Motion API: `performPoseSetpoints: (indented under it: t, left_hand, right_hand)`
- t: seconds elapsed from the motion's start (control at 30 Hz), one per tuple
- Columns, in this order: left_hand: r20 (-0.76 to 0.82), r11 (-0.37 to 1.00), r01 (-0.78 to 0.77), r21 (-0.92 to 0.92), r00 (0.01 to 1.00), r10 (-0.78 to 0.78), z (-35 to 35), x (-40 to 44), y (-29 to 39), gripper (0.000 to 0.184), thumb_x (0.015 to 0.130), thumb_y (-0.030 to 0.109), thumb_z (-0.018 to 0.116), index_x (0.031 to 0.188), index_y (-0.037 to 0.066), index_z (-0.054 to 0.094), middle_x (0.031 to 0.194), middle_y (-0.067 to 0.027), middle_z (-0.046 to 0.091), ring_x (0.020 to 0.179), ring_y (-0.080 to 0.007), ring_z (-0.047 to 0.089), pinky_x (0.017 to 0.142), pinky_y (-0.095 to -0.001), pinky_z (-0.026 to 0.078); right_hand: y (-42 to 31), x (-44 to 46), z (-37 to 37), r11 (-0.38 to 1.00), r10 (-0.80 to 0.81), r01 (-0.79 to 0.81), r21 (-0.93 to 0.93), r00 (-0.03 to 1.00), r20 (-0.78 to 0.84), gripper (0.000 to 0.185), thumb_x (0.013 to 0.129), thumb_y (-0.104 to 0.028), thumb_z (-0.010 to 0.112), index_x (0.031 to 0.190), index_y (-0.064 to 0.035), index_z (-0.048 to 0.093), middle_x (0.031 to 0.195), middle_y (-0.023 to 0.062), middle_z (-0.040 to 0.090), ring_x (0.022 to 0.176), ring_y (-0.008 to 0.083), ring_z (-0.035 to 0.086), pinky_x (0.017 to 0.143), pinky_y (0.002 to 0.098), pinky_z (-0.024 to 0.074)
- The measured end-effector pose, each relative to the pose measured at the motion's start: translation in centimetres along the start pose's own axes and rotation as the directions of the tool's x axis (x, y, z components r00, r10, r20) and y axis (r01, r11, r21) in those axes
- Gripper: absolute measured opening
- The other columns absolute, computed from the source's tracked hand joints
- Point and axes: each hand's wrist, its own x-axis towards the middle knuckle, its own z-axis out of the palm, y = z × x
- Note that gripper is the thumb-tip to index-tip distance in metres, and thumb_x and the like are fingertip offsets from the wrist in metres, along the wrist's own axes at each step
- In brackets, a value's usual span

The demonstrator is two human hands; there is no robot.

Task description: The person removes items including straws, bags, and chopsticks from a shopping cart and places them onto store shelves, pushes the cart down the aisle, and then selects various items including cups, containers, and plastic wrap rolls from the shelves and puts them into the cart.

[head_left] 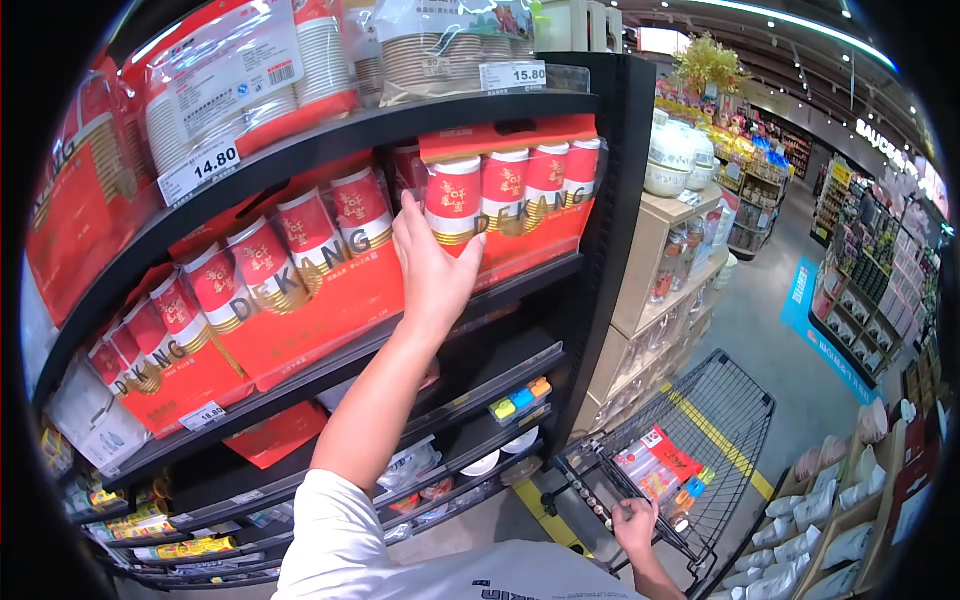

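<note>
My left hand [437,262] reaches up to the middle shelf, thumb and fingers spread, against the left part of a red DEKANG pack of paper cups [530,215]. Its thumb lies over the pack's front, and its fingertips are by the gap beside the neighbouring red pack [330,300]. Low on the right, my right hand [635,525] has curled fingers beside the handle end of a black wire shopping cart [735,400]; what they hold is too small to tell. Inside the cart lie a red and clear package [655,465] and a blue and orange item [692,490].
Bagged cups stand on the upper shelf [400,118], with price tags on its edge. Lower shelves [520,365] hold small goods. A wooden display rack [640,270] adjoins the shelving. Another display [850,500] borders the cart's right side. The aisle floor [775,240] runs back between stands.
</note>
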Motion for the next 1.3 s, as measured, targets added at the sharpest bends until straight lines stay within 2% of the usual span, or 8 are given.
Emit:
performPoseSetpoints:
  t: [0.37,0.7,0.83,0.93,1.0,1.03,1.1,1.3]
  left_hand:
    - [0.022,0.974,-0.21,0.082,0.978,0.209,0.3,-0.3,-1.2,0.089,0.061,0.013,0.089,0.136,0.0,0.043,0.128,-0.0197,0.054,0.125,-0.0388,0.044,0.109,-0.048,0.036]
    - [0.067,0.887,-0.198,-0.417,0.967,0.247,1.8,-1.4,0.1,0.076,0.069,0.001,0.086,0.133,0.003,0.046,0.129,-0.0143,0.056,0.118,-0.0217,0.058,0.099,-0.0376,0.048]
    - [-0.099,0.837,-0.538,0.098,0.832,0.546,2.0,-4.0,0.5,0.082,0.067,0.023,0.09,0.135,0.007,0.048,0.132,-0.0191,0.055,0.122,-0.0307,0.058,0.103,-0.043,0.047]
    - [0.307,0.799,-0.52,0.302,0.846,0.435,-0.3,-6.5,4.1,0.075,0.075,0.022,0.085,0.137,0.001,0.049,0.135,-0.0147,0.057,0.128,-0.0286,0.053,0.111,-0.0466,0.039]
    - [0.368,0.987,0.012,-0.162,0.929,0.049,0.3,-8.1,5.4,0.07,0.078,0.011,0.083,0.137,-0.001,0.048,0.132,-0.0129,0.059,0.124,-0.027,0.054,0.107,-0.0446,0.041]
    - [0.448,0.627,0.532,-0.569,0.84,-0.306,1.4,-9.2,6.4,0.069,0.079,0.009,0.082,0.137,-0.001,0.047,0.13,-0.0126,0.059,0.118,-0.0263,0.057,0.104,-0.0426,0.044]
    - [0.442,0.855,0.059,-0.515,0.873,0.206,4.2,-12.8,6.2,0.075,0.076,0.011,0.085,0.137,-0.002,0.043,0.114,-0.0098,0.062,0.094,-0.0214,0.064,0.09,-0.0343,0.052]
    - [0.862,0.684,0.659,-0.312,0.499,-0.087,15.2,-19.3,14.1,0.085,0.07,0.007,0.087,0.14,-0.002,0.04,0.125,-0.0089,0.057,0.112,-0.0178,0.058,0.098,-0.0346,0.048]
  right_hand:
    - [0.7,0.8,0.8,0.999,-0.041,0.041,0.027,0.999,-0.005,0.019,0.077,-0.021,0.075,0.085,-0.0044,0.07,0.087,0.0137,0.069,0.094,0.0331,0.065,0.111,0.0538,0.0315]
    - [0.4,1.1,-0.2,0.988,0.014,-0.01,0.153,1.0,-0.022,0.02,0.077,-0.021,0.076,0.088,-0.0057,0.068,0.093,0.0125,0.066,0.098,0.0328,0.063,0.109,0.0558,0.0333]
    - [0.3,1.8,-1.9,0.961,0.083,-0.075,0.268,0.996,-0.016,0.031,0.077,-0.019,0.079,0.1,-0.0044,0.065,0.103,0.0145,0.065,0.104,0.0333,0.062,0.106,0.0499,0.0404]
    - [0.3,3.4,-3.7,0.862,0.223,-0.202,0.465,0.975,0.01,0.054,0.078,-0.017,0.083,0.122,-0.0022,0.056,0.12,0.0167,0.06,0.115,0.0308,0.059,0.106,0.043,0.0435]
    - [-0.7,5.6,-6.5,0.722,0.223,-0.203,0.662,0.973,0.054,0.079,0.077,-0.017,0.086,0.141,-0.0012,0.042,0.137,0.0179,0.051,0.129,0.0296,0.051,0.111,0.0436,0.039]
    - [-0.7,6.8,-7.7,0.7,0.185,-0.159,0.696,0.982,0.039,0.091,0.073,-0.018,0.088,0.145,-0.0019,0.036,0.142,0.0179,0.047,0.134,0.0297,0.047,0.112,0.0437,0.0383]
    - [-0.4,8.9,-9.1,0.574,0.09,-0.014,0.819,0.995,-0.046,0.109,0.069,-0.021,0.092,0.153,-0.0023,0.024,0.152,0.0193,0.037,0.142,0.0297,0.037,0.114,0.0451,0.0358]
    - [6.9,10.1,-10.4,0.204,0.197,-0.175,0.963,0.971,0.134,0.107,0.065,-0.022,0.094,0.15,-0.0028,0.032,0.139,0.0089,0.053,0.128,0.021,0.052,0.11,0.0394,0.0412]
